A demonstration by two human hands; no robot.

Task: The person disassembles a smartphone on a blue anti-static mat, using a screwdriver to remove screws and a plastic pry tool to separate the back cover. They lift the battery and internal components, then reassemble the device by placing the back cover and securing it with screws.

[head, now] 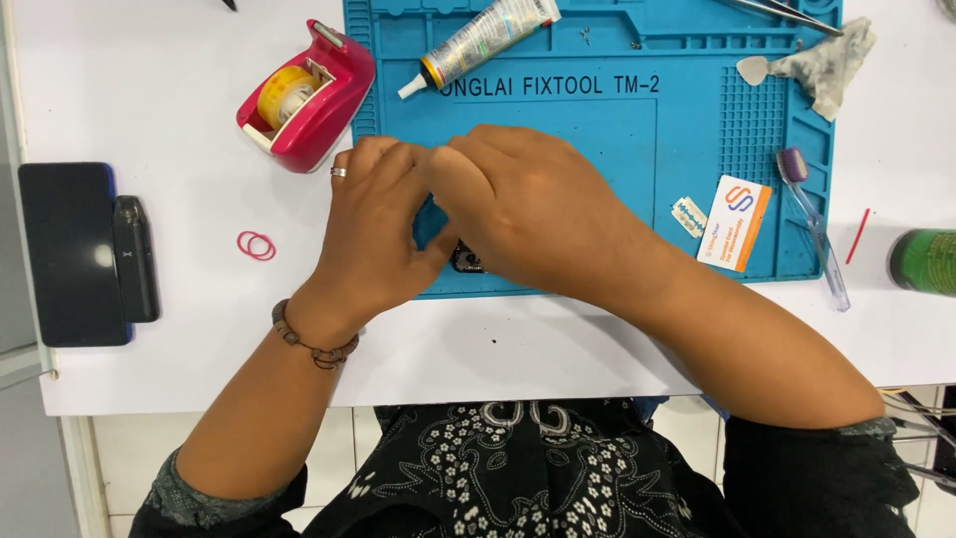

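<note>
Both hands meet over the front left part of a blue silicone repair mat (617,130) on a white table (159,110). My left hand (373,224), with a ring and a bead bracelet, curls toward my right hand (518,204), which lies over it. A small dark part (466,261) peeks out beneath them at the mat's front edge. The hands hide most of it, and I cannot tell which fingers grip it.
A pink tape dispenser (304,95) and a glue tube (478,40) lie at the back left. A dark phone (70,254) and a small black device (134,259) sit far left, red rubber bands (256,245) nearby. Cards (735,222), a toothbrush (812,224), a cloth (827,60) and a green bottle (924,261) are right.
</note>
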